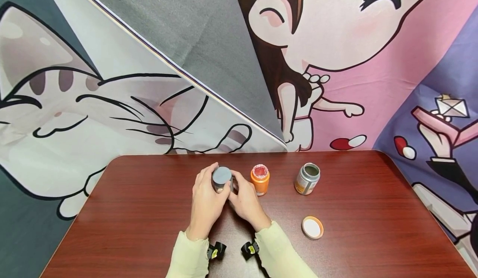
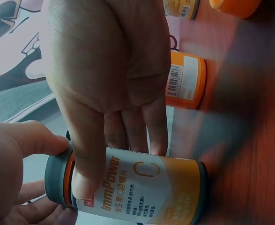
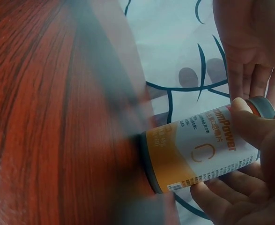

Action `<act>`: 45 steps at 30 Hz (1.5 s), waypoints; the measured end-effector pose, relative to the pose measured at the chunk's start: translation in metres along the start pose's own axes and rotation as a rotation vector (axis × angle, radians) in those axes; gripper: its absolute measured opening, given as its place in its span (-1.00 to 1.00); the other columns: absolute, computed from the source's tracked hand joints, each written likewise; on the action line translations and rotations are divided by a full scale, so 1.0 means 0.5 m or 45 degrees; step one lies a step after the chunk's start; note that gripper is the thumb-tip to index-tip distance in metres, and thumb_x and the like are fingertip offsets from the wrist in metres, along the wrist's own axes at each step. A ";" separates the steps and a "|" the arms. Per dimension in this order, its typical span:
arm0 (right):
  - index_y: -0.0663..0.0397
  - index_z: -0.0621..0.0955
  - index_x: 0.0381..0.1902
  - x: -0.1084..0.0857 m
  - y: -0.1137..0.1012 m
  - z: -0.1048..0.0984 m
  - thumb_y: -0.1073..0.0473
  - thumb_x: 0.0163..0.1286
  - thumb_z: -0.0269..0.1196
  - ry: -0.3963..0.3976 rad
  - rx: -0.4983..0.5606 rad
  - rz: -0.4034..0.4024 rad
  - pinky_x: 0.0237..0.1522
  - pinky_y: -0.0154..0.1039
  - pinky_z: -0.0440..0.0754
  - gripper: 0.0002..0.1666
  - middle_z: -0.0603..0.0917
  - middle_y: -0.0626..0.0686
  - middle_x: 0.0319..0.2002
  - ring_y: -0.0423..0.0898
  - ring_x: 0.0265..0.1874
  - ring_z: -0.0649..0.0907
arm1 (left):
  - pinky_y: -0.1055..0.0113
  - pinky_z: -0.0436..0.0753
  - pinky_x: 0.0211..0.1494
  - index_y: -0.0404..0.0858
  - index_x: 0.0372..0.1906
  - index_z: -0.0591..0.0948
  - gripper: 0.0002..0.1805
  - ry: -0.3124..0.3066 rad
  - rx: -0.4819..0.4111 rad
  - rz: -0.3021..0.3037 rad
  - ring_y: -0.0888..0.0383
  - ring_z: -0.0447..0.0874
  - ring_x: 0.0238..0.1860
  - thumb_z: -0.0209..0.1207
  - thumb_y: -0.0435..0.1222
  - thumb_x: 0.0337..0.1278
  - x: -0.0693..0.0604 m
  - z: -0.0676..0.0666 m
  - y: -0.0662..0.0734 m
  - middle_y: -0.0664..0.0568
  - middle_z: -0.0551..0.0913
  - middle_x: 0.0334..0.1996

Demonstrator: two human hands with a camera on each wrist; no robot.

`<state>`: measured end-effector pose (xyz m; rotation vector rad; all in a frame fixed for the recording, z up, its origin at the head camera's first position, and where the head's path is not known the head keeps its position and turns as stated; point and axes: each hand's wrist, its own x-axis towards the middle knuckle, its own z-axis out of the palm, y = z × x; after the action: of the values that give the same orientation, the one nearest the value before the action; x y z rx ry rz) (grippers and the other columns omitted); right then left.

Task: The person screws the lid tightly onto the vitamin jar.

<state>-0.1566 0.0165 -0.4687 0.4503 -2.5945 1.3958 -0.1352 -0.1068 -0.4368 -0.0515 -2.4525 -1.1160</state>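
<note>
Both hands hold an upright supplement bottle with a white and orange label (image 3: 198, 152), a dark base and a grey lid (image 1: 222, 175). My left hand (image 1: 207, 197) has its thumb and fingers around the lid. Lower down, my right hand (image 1: 246, 199) grips the body; its thumb lies across the label in the right wrist view, with the fingers curled behind. In the left wrist view the label text (image 2: 111, 183) reads "ImmPower". Whether the base touches the table cannot be told. Just right of the hands stands an orange bottle (image 1: 260, 182) without a lid.
Farther right on the brown table (image 1: 142, 211) stands a grey bottle (image 1: 307, 182), its mouth uncovered. In front of it lies an orange-rimmed lid (image 1: 312, 228), white inside up. Cartoon-printed cloth (image 1: 328, 103) hangs behind the table.
</note>
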 end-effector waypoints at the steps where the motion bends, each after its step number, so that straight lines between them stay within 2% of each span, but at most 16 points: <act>1: 0.16 0.54 0.25 0.000 0.000 0.000 0.24 0.35 0.29 0.001 0.000 -0.002 0.05 -0.03 0.62 -0.50 0.71 0.12 0.06 0.00 0.01 0.68 | -0.08 0.47 0.21 -0.32 0.27 0.53 -0.33 0.010 -0.002 0.004 -0.10 0.51 0.20 0.45 -0.29 -0.01 0.000 0.000 0.000 -0.14 0.58 0.17; 6: 0.17 0.53 0.25 -0.001 0.000 0.001 0.26 0.37 0.27 0.001 0.009 -0.007 0.06 -0.03 0.62 -0.51 0.71 0.13 0.05 0.01 0.03 0.69 | -0.02 0.48 0.22 -0.32 0.27 0.53 -0.25 0.082 -0.021 0.027 -0.10 0.49 0.20 0.52 -0.27 -0.12 -0.003 0.004 -0.002 -0.16 0.56 0.17; 9: 0.15 0.54 0.24 0.000 0.002 0.002 0.25 0.36 0.27 0.009 0.001 -0.017 0.01 -0.05 0.64 -0.52 0.73 0.11 0.01 -0.01 -0.03 0.70 | -0.02 0.47 0.21 -0.33 0.26 0.54 -0.24 0.122 -0.038 0.025 -0.10 0.49 0.18 0.54 -0.26 -0.15 -0.004 0.006 -0.001 -0.17 0.56 0.15; 14: 0.14 0.55 0.23 0.000 0.003 0.001 0.22 0.35 0.29 0.021 -0.007 -0.035 -0.08 -0.11 0.64 -0.51 0.74 0.07 -0.05 -0.06 -0.15 0.69 | -0.02 0.48 0.16 -0.30 0.25 0.55 -0.24 0.149 -0.041 0.000 -0.11 0.50 0.15 0.56 -0.23 -0.15 -0.005 0.009 0.001 -0.17 0.57 0.12; 18: 0.13 0.55 0.23 -0.001 0.002 0.000 0.20 0.35 0.30 0.013 -0.004 -0.028 -0.07 -0.10 0.64 -0.50 0.74 0.07 -0.04 -0.07 -0.15 0.68 | -0.02 0.50 0.10 -0.29 0.24 0.56 -0.26 0.155 -0.031 -0.005 -0.10 0.52 0.08 0.56 -0.22 -0.14 -0.006 0.010 0.001 -0.17 0.58 0.09; 25: 0.12 0.53 0.26 0.001 0.001 0.000 0.21 0.35 0.30 -0.015 -0.004 0.004 -0.06 -0.09 0.63 -0.47 0.72 0.08 0.01 -0.06 -0.12 0.68 | 0.05 0.55 0.02 -0.27 0.24 0.56 -0.29 0.147 -0.032 -0.020 -0.05 0.56 -0.03 0.55 -0.23 -0.09 -0.006 0.010 0.000 -0.14 0.59 0.03; 30: 0.10 0.52 0.28 0.002 -0.001 0.000 0.22 0.35 0.30 -0.026 0.006 0.031 0.00 -0.07 0.63 -0.46 0.71 0.08 0.05 -0.05 -0.04 0.68 | 0.05 0.56 0.06 -0.27 0.26 0.54 -0.29 0.127 -0.040 -0.031 -0.05 0.57 0.01 0.53 -0.24 -0.06 -0.005 0.007 0.001 -0.14 0.61 0.04; 35: 0.12 0.52 0.28 0.001 -0.001 -0.001 0.20 0.37 0.30 -0.023 0.006 0.028 0.01 -0.07 0.63 -0.47 0.71 0.10 0.05 -0.03 -0.03 0.69 | -0.03 0.50 0.16 -0.27 0.27 0.53 -0.33 0.051 -0.029 -0.018 -0.08 0.55 0.12 0.47 -0.29 0.00 -0.001 -0.001 0.004 -0.14 0.63 0.08; 39: 0.15 0.53 0.26 0.001 0.001 -0.001 0.20 0.39 0.28 -0.005 0.019 -0.006 0.03 -0.07 0.64 -0.50 0.71 0.12 0.06 -0.01 0.01 0.69 | -0.09 0.48 0.16 -0.26 0.28 0.53 -0.36 -0.013 -0.025 -0.016 -0.09 0.54 0.15 0.40 -0.33 0.01 0.001 -0.006 0.007 -0.12 0.62 0.14; 45: 0.16 0.54 0.25 0.000 0.005 0.003 0.21 0.39 0.27 0.005 0.043 -0.019 0.06 -0.09 0.64 -0.52 0.71 0.12 0.06 -0.01 0.04 0.69 | -0.07 0.50 0.16 -0.28 0.27 0.54 -0.35 0.012 -0.041 0.026 -0.10 0.53 0.17 0.40 -0.35 -0.03 -0.001 -0.003 0.004 -0.14 0.59 0.16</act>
<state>-0.1572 0.0168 -0.4714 0.4701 -2.5627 1.4359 -0.1338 -0.1067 -0.4349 -0.0812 -2.4204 -1.1447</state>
